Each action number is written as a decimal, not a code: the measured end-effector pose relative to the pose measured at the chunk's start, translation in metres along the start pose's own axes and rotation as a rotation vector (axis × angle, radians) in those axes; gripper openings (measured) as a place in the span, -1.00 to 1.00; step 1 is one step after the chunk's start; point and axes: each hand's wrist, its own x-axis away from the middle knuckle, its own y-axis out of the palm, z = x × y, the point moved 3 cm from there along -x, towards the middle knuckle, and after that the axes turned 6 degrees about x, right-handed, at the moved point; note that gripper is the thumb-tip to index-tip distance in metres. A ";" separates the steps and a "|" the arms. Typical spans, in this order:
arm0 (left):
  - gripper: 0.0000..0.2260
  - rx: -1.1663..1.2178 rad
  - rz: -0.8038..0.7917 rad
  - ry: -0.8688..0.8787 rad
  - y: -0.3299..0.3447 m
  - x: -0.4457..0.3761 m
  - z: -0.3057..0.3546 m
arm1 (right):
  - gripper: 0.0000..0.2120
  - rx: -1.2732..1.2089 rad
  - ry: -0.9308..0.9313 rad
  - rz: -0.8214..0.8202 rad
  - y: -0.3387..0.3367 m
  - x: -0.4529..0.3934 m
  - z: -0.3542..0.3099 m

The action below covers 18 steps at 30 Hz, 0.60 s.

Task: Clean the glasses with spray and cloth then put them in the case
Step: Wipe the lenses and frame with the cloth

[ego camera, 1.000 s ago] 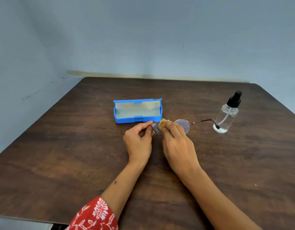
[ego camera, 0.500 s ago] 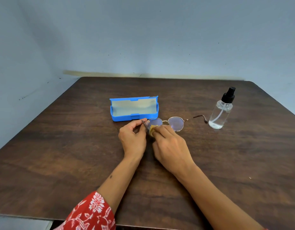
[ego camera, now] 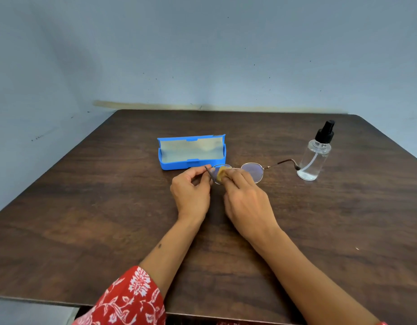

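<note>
So everything's sitting on the tabletop (ego camera: 85,219). The open case (ego camera: 191,152) is toward the back, a bit left of center. The glasses (ego camera: 252,172) are just in front of it and to its right, with one arm reaching out right toward the spray bottle (ego camera: 316,156), which stands at the far right. The cloth (ego camera: 221,173) is on the left lens, between the left hand (ego camera: 191,191) and right hand (ego camera: 245,198), both nearer the front edge.

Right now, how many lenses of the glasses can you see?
2. One lens is on the left, partly covered by the yellow cloth in the right hand. The other lens is uncovered, nearer the spray bottle.
</note>
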 end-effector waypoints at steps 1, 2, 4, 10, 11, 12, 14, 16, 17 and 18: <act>-0.91 -0.020 0.001 0.016 0.000 0.001 0.001 | -0.68 -0.006 -0.042 0.011 0.001 0.002 -0.002; -0.91 -0.042 0.005 0.032 0.000 0.001 0.002 | -0.73 -0.011 -0.084 0.025 0.001 0.004 -0.005; -0.90 -0.069 0.007 0.048 -0.001 0.002 0.004 | -0.73 -0.008 -0.101 0.031 0.001 0.004 -0.006; -0.87 -0.091 -0.009 0.052 0.000 0.004 0.008 | -0.68 0.054 0.020 0.027 0.001 -0.002 0.002; -0.88 -0.103 -0.006 0.063 -0.001 0.004 0.009 | -0.74 0.058 -0.010 0.033 0.002 0.001 -0.001; -0.88 -0.113 -0.004 0.076 -0.001 0.004 0.009 | -0.74 0.053 -0.030 0.036 0.002 0.003 -0.004; -0.88 -0.126 -0.003 0.092 -0.002 0.004 0.009 | -0.70 0.051 -0.038 0.017 0.003 0.003 -0.006; -0.87 -0.118 -0.012 0.080 -0.001 0.004 0.009 | -0.76 0.076 -0.005 0.013 0.003 -0.001 -0.004; -0.86 -0.108 -0.016 0.073 -0.001 0.004 0.009 | -0.71 0.069 0.029 0.010 0.002 -0.005 -0.002; -0.86 -0.101 -0.019 0.069 0.000 0.004 0.008 | -0.65 0.052 0.061 0.005 0.003 -0.007 0.000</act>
